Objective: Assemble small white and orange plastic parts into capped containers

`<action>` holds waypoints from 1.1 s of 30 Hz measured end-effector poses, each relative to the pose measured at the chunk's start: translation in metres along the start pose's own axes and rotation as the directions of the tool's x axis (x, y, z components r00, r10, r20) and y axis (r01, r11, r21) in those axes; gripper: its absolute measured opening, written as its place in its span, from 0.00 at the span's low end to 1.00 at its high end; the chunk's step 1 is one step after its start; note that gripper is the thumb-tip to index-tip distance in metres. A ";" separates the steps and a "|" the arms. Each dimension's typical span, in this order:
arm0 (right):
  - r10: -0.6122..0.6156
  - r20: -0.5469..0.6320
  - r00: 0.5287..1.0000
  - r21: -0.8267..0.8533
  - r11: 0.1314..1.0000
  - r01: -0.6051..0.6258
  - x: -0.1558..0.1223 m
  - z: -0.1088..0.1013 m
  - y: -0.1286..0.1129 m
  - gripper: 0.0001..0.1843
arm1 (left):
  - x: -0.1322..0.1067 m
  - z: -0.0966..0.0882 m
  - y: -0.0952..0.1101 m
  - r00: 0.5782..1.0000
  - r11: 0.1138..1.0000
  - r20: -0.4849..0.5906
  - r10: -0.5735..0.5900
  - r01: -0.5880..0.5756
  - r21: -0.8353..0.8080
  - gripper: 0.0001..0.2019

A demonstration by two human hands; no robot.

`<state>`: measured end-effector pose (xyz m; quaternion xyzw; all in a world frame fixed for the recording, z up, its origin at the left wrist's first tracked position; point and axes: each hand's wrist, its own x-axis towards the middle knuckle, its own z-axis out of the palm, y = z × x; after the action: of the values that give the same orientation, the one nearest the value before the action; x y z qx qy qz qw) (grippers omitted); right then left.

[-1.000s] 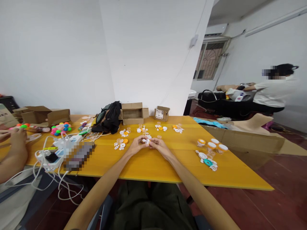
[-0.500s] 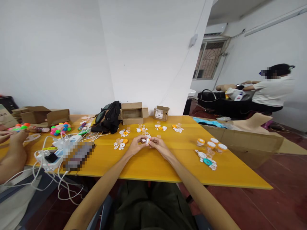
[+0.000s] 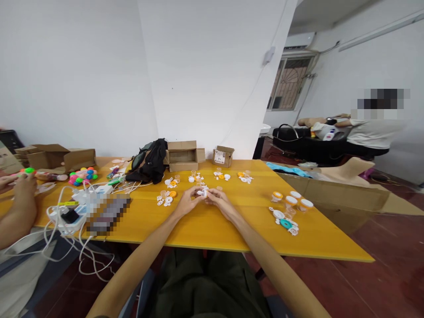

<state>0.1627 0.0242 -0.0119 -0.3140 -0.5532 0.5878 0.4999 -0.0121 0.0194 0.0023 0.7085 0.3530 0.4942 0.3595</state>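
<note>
Above the table's middle, my left hand (image 3: 188, 201) and my right hand (image 3: 220, 201) meet with fingers closed around a small white plastic part (image 3: 203, 193). A bit of orange shows at its lower edge; my fingers cover much of it. Just left of my hands lies a group of white pieces (image 3: 168, 201) with an orange ring (image 3: 172, 194). Behind my hands are a white cap (image 3: 191, 179) and small clear cups. To the right stand several clear jars with white and orange lids (image 3: 291, 201), near a teal ring (image 3: 286, 224) and white gear-like pieces.
Cardboard boxes (image 3: 183, 167) and a black backpack (image 3: 149, 161) line the table's back. At left are a power strip (image 3: 71, 221) with tangled white cables, a blurred-out flat item (image 3: 109, 214), colourful balls (image 3: 82, 176) and another person's hand (image 3: 24, 185). A person (image 3: 374, 128) sits far right.
The small white part has turned slightly between my fingers, and both hands stay in nearly the same place. The neighbour's hand at left has shifted a little.
</note>
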 end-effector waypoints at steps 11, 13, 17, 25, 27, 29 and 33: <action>0.020 -0.030 0.999 0.055 0.998 -0.018 0.000 -0.002 0.001 0.24 | -0.002 0.000 0.000 0.998 0.996 -0.050 0.037 -0.032 0.083 0.11; 0.003 -0.034 0.999 0.043 0.999 -0.001 0.000 -0.002 0.001 0.23 | -0.001 0.000 0.000 0.999 0.997 -0.042 0.027 -0.024 0.072 0.11; -0.026 -0.046 0.999 0.024 0.999 0.027 0.001 -0.001 0.001 0.22 | -0.001 0.003 0.000 0.999 1.000 -0.028 0.018 -0.018 0.011 0.14; -0.066 -0.037 0.997 -0.045 0.997 0.064 0.002 0.002 0.004 0.21 | 0.000 0.002 -0.004 0.998 0.995 -0.017 0.057 -0.055 0.078 0.11; -0.081 -0.031 0.996 -0.059 0.995 0.079 0.002 0.002 0.004 0.21 | -0.001 0.001 -0.004 0.998 0.994 -0.017 0.066 -0.064 0.089 0.10; -0.091 -0.018 0.996 -0.084 0.992 0.089 0.003 0.001 0.004 0.22 | -0.002 0.001 -0.004 0.997 0.992 -0.013 0.076 -0.074 0.101 0.10; -0.105 0.008 0.994 -0.136 0.985 0.105 0.005 -0.001 0.006 0.21 | -0.003 -0.001 -0.002 0.996 0.990 0.007 0.084 -0.084 0.115 0.10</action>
<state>0.1607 0.0297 -0.0170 -0.3176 -0.6079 0.5218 0.5073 -0.0139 0.0180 -0.0010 0.7428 0.3504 0.4869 0.2972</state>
